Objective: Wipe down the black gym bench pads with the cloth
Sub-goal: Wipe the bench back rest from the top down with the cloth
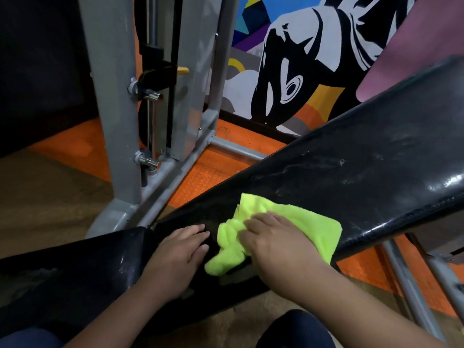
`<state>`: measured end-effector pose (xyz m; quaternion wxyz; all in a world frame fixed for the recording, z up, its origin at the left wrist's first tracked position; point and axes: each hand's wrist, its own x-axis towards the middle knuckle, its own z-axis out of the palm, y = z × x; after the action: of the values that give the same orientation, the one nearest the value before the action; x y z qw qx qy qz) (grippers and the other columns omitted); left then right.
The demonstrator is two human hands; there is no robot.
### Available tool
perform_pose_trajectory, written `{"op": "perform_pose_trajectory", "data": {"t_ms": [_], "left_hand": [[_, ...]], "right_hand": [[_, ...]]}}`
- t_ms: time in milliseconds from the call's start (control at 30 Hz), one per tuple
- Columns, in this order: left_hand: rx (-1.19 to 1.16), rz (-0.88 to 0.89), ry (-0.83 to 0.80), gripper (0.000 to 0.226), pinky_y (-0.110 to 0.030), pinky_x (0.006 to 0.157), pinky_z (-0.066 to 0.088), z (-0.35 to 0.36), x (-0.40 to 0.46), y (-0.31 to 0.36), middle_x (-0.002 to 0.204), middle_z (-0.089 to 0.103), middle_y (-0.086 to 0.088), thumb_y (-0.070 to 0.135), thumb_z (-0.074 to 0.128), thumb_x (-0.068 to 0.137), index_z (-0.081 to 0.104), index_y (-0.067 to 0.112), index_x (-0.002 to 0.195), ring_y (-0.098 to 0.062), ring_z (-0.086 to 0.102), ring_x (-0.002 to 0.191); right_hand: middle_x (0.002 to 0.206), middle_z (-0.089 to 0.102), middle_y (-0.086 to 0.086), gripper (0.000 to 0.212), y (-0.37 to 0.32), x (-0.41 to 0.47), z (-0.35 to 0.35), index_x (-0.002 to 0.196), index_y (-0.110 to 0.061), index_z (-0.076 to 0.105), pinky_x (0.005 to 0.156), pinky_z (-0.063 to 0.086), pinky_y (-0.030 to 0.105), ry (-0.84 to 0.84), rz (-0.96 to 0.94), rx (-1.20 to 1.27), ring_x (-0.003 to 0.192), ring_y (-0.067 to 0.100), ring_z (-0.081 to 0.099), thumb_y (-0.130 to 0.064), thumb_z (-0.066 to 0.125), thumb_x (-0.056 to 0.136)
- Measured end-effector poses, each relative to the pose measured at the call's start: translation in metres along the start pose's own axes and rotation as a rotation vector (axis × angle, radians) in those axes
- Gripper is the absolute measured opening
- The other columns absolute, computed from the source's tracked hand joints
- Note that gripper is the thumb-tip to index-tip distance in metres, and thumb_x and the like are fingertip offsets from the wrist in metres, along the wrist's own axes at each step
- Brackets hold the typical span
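Right hand (273, 244) presses the cloth (301, 219) flat-fingered, left hand (179, 252) lies flat beside it: use firm, overlapping strokes up the bench pad (351, 169) beyond.

A grey steel machine frame (113, 96) stands beyond the left hand (178, 254), on orange rubber flooring (208, 172). Farther off, beyond the right hand (276, 244), a colourful painted mural (288, 71) covers the wall.

Cloth (276, 229) on back pad (364, 172), right of seat pad (75, 272)
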<state>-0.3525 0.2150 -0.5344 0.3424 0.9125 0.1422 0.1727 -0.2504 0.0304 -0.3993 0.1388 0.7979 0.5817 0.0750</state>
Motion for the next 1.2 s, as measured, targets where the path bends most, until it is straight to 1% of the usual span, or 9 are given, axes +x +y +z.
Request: {"op": "perform_pose_trajectory", "data": {"t_ms": [167,300,400,500,633,800,967,1067,1200], "left_hand": [[-0.019,-0.022,-0.1,0.04,-0.016,0.107,0.017,-0.006,0.003,0.001,0.147,0.033,0.027,0.039,0.044,0.099,0.049,0.037,0.139,0.008,0.022,0.133],[-0.054,-0.05,-0.124,0.041,-0.022,0.112,0.021,-0.006,0.003,0.0,0.149,0.029,0.029,0.039,0.044,0.1,0.046,0.038,0.141,0.003,0.021,0.138],[-0.09,-0.055,-0.136,0.04,-0.028,0.115,0.024,-0.004,0.0,-0.001,0.149,0.03,0.03,0.037,0.046,0.099,0.046,0.043,0.139,0.002,0.024,0.139],[-0.086,-0.04,-0.117,0.042,-0.022,0.115,0.019,-0.002,-0.003,-0.003,0.15,0.029,0.03,0.034,0.047,0.099,0.045,0.041,0.141,0.004,0.021,0.14],[-0.086,-0.054,-0.122,0.043,-0.014,0.111,0.017,-0.001,0.001,-0.006,0.15,0.03,0.029,0.026,0.048,0.1,0.047,0.037,0.14,0.005,0.024,0.139],[-0.072,-0.052,-0.137,0.046,-0.018,0.113,0.016,-0.002,0.0,-0.008,0.151,0.028,0.03,0.021,0.047,0.099,0.045,0.04,0.141,0.004,0.021,0.14],[-0.054,-0.028,-0.175,0.045,-0.029,0.115,0.028,-0.002,0.003,-0.009,0.153,0.029,0.024,0.021,0.044,0.099,0.045,0.04,0.141,-0.003,0.028,0.141],[-0.029,-0.034,-0.185,0.051,-0.026,0.117,0.023,-0.002,0.0,-0.007,0.155,0.025,0.024,0.015,0.042,0.1,0.04,0.04,0.144,-0.003,0.022,0.143],[-0.034,-0.028,-0.189,0.052,-0.029,0.115,0.027,-0.004,-0.001,-0.002,0.155,0.024,0.024,0.019,0.042,0.097,0.04,0.048,0.14,-0.003,0.025,0.142]], "right_hand": [[0.114,0.067,-0.003,0.033,-0.003,-0.005,0.012,0.108,-0.026,0.068,0.111,0.037,0.039,-0.039,-0.051,0.017,0.119,0.021,0.056,-0.024,0.064,0.075],[0.119,0.062,0.001,0.028,-0.003,0.015,0.003,0.113,-0.021,0.063,0.113,0.032,0.042,-0.012,-0.017,0.016,0.12,0.026,0.051,-0.024,0.053,0.087],[0.113,0.063,0.0,0.025,-0.009,0.016,0.008,0.107,-0.022,0.064,0.111,0.036,0.041,-0.035,-0.065,0.015,0.116,0.025,0.053,-0.025,0.059,0.083],[0.117,0.065,-0.002,0.029,0.001,0.011,0.008,0.112,-0.023,0.066,0.11,0.037,0.038,-0.048,-0.032,0.05,0.12,0.022,0.053,-0.024,0.053,0.086],[0.118,0.063,0.002,0.026,-0.003,0.026,0.008,0.112,-0.021,0.064,0.107,0.036,0.041,-0.027,-0.035,0.003,0.118,0.027,0.051,-0.024,0.05,0.09],[0.121,0.064,0.0,0.034,0.009,0.016,0.006,0.12,-0.023,0.065,0.107,0.039,0.04,-0.079,-0.062,0.043,0.12,0.024,0.052,-0.023,0.051,0.089],[0.121,0.063,0.001,0.031,-0.003,0.031,0.008,0.118,-0.023,0.063,0.107,0.037,0.041,-0.071,-0.069,-0.011,0.12,0.026,0.05,-0.025,0.049,0.091],[0.124,0.063,0.0,0.034,-0.002,0.017,0.008,0.122,-0.023,0.063,0.108,0.036,0.039,-0.097,-0.071,0.025,0.122,0.024,0.05,-0.023,0.048,0.091],[0.111,0.064,-0.001,0.025,-0.008,0.04,0.005,0.111,-0.022,0.064,0.103,0.04,0.039,-0.018,-0.002,0.001,0.112,0.024,0.053,-0.023,0.049,0.091]]}}
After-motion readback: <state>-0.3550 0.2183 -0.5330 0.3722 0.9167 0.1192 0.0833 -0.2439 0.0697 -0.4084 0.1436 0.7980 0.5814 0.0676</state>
